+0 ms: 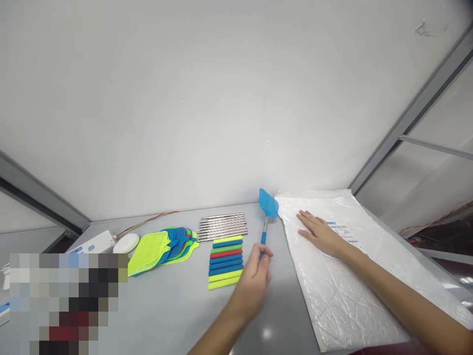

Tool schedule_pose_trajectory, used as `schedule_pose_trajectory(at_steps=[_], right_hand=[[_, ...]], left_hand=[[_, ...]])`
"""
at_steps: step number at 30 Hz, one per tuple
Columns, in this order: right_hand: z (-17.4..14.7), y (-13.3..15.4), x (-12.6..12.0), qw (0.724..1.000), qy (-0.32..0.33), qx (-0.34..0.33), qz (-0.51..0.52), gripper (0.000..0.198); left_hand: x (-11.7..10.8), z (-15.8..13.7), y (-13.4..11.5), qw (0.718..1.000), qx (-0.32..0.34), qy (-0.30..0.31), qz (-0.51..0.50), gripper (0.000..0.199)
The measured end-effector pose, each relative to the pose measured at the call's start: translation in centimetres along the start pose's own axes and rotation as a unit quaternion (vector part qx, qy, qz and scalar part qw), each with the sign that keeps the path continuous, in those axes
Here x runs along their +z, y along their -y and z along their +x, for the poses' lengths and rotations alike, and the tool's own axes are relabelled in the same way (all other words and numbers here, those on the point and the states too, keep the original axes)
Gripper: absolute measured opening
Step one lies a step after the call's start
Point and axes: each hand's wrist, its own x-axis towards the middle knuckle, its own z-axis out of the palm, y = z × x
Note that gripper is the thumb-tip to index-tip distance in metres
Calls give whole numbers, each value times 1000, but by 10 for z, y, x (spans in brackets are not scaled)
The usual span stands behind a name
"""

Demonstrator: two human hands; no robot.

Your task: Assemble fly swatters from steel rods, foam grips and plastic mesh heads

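Observation:
My left hand [255, 273] is closed around the blue grip of a fly swatter [268, 203], whose blue head points away toward the wall. On the right, my right hand [318, 231] lies flat with fingers spread on a white plastic mailing bag [332, 296] that bears a printed label [342, 229]. Left of my left hand, several coloured handle grips [226, 257] in blue, yellow, green and red are lined up. Behind them sits a row of shiny metal rods [222, 226]. Further left, perforated swatter heads [151, 250] in yellow, blue, green and red lie in an overlapping stack.
A white power strip [94, 242] and a round white device [126, 243] stand at the left, with thin red and yellow wires [148, 219] behind. A pale wall [221, 108] rises at the table's back edge. Metal frame posts [410, 118] border the sides. The lower left corner is pixelated.

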Motion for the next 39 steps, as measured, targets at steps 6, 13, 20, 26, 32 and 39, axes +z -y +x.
schedule_pose_trajectory(at_steps=[6,13,20,26,32,39], right_hand=[[-2,-5,-5,999,-40,-29,-21,57],[3,50,-20,987,-78,-139,-11,34],[15,109,-13,985,-11,-171,7,30],[23,127,7,988,-22,-143,-48,28],[31,139,16,993,-48,-79,-68,30],[37,149,19,991,-68,-37,-113,38]], left_hand=[[49,16,35,998,-52,-9,-17,28],[44,14,11,961,-53,79,261,35],[26,6,14,876,47,30,479,35],[-21,-40,20,851,222,-50,473,27],[-117,-89,13,806,219,-173,522,27],[-220,-90,-5,754,127,-311,564,36]])
